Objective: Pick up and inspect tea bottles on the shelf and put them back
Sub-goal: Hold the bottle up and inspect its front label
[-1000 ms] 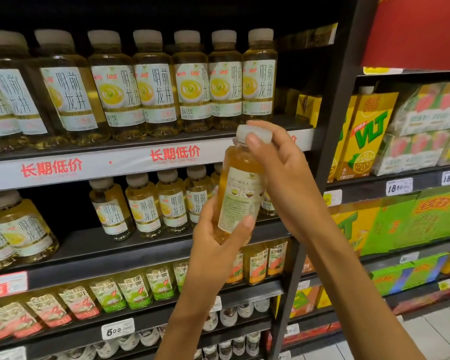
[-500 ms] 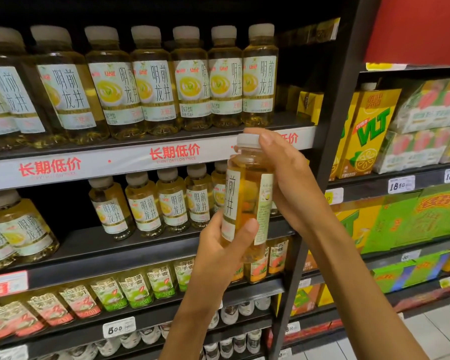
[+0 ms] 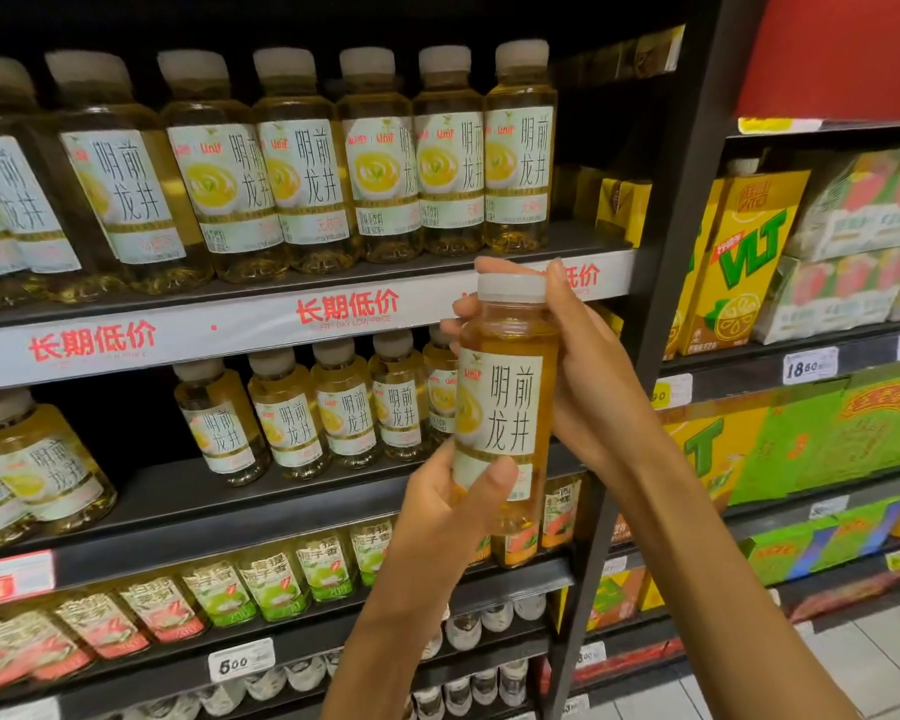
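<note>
Turned label-forward since before, one tea bottle (image 3: pixel 505 407) is grasped by left hand (image 3: pixel 450 506) and right hand (image 3: pixel 588 376).

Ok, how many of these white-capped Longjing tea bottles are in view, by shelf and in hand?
Top-shelf bottles, caps in view: 7
Middle-shelf bottles: 6
Held bottle, left hand low, right hand at the cap: 1
Total: 14

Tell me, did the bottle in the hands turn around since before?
Yes. The held bottle has turned: its big-letter label front now faces the camera, like the shelf bottles, where earlier its back print showed.
</note>
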Tool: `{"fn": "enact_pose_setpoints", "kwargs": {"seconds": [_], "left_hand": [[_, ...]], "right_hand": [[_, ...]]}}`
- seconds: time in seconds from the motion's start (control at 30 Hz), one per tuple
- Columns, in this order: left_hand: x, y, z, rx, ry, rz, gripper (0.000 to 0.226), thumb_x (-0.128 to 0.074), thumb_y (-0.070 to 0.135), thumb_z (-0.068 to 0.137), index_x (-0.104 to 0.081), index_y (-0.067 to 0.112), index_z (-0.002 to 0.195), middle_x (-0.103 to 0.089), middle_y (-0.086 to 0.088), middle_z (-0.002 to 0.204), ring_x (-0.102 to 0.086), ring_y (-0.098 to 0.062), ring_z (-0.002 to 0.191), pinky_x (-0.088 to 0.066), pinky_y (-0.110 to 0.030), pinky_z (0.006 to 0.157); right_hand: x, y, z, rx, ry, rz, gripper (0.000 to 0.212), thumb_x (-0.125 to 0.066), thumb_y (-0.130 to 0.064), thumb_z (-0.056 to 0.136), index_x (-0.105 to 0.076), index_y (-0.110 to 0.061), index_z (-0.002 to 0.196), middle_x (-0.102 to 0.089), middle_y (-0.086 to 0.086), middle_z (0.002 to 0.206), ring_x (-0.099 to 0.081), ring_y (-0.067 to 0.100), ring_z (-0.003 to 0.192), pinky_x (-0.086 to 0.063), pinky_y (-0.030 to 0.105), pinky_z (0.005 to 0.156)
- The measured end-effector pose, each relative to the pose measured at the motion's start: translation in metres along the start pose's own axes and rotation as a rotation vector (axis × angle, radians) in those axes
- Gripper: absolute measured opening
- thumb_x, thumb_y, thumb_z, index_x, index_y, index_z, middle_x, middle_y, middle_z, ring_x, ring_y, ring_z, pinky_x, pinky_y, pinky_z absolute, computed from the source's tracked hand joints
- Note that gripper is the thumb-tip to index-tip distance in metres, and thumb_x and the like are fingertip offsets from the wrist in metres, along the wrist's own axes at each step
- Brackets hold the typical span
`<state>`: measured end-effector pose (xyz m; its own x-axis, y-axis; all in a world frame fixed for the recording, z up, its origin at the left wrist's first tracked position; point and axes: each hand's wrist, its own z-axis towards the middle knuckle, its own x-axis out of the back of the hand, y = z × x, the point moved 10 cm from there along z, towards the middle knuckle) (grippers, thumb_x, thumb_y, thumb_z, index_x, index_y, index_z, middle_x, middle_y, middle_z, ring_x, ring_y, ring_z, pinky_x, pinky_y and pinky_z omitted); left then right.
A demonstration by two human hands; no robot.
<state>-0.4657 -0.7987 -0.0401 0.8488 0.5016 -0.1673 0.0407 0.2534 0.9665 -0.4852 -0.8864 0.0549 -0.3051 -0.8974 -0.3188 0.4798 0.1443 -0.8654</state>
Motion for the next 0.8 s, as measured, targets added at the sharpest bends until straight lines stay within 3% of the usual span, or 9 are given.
{"fn": "enact_pose_setpoints", "kwargs": {"seconds": [0.1,0.27,0.5,0.67,0.8], "left_hand": [[0.01,0.008,0.004,-0.082,0.101,0.061,0.042,-0.075,0.039,0.072,-0.059,0.04,0.111,-0.07,0.019,0.11,-0.064,0.003,0.103,-0.048,-0.006,0.076],[0.023,0.008,0.011,-0.135,0.175,0.183,0.048,-0.079,0.011,0.075,-0.056,0.036,0.109,-0.07,0.024,0.101,-0.065,0.005,0.096,-0.048,-0.006,0.074],[0.032,0.023,0.022,-0.22,0.186,0.293,0.064,-0.082,0.005,0.068,-0.054,0.021,0.124,-0.066,0.007,0.112,-0.063,-0.004,0.104,-0.05,-0.013,0.082],[0.027,0.038,0.024,-0.3,0.192,0.295,0.066,-0.081,0.026,0.06,-0.054,0.035,0.12,-0.065,0.02,0.116,-0.058,0.0,0.113,-0.047,-0.014,0.091],[0.022,0.038,0.022,-0.3,0.148,0.301,0.056,-0.086,0.017,0.059,-0.06,0.039,0.104,-0.068,0.025,0.104,-0.062,0.005,0.101,-0.046,-0.006,0.079]], "right_hand": [[0.002,-0.002,0.0,0.05,0.04,-0.231,0.043,-0.037,-0.05,0.094,-0.057,-0.026,0.124,-0.07,-0.001,0.112,-0.064,0.018,0.111,-0.053,0.034,0.093],[-0.005,-0.004,-0.004,0.092,-0.046,-0.327,0.031,-0.062,-0.032,0.087,-0.06,-0.024,0.117,-0.072,0.001,0.107,-0.067,0.019,0.104,-0.053,0.028,0.088],[-0.031,-0.024,-0.019,0.21,-0.31,-0.332,0.045,-0.073,-0.017,0.08,-0.055,-0.017,0.12,-0.063,0.0,0.117,-0.057,0.023,0.118,-0.047,0.028,0.093],[-0.035,-0.036,-0.026,0.259,-0.334,-0.325,0.043,-0.071,-0.003,0.076,-0.059,-0.02,0.114,-0.065,-0.001,0.113,-0.059,0.023,0.115,-0.048,0.03,0.092],[-0.032,-0.041,-0.024,0.27,-0.292,-0.36,0.045,-0.071,-0.009,0.078,-0.057,-0.019,0.121,-0.067,-0.001,0.113,-0.061,0.019,0.113,-0.048,0.025,0.09]]}}
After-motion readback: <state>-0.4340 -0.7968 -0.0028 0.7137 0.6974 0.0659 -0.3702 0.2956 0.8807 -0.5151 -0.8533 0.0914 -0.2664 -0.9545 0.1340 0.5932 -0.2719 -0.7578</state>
